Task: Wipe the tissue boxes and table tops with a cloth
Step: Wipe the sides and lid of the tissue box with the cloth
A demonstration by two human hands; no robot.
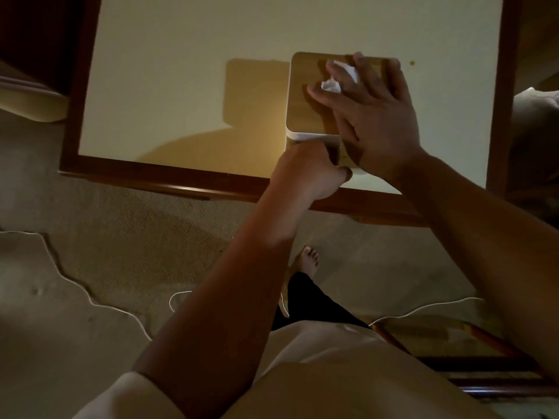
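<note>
A tissue box (pixel 305 116) with a wood-coloured lid and white sides stands near the front right of a pale table top (pixel 181 86) framed in dark wood. A white tissue (pixel 331 84) sticks up from the lid. My right hand (pixel 372 116) lies flat on the lid with fingers spread, the tissue showing between them. My left hand (pixel 308 170) is curled against the near side of the box, at the table's front edge. What it holds is hidden; no cloth is plainly visible.
A small dark spot (pixel 412 63) marks the table beyond the box. The floor below is carpet (pixel 121 237) with thin white cables (pixel 75 285) across it. My foot (pixel 308 261) stands near the table. Dark wooden furniture (pixel 484 367) lies low right, a seat cushion (pixel 30 98) at left.
</note>
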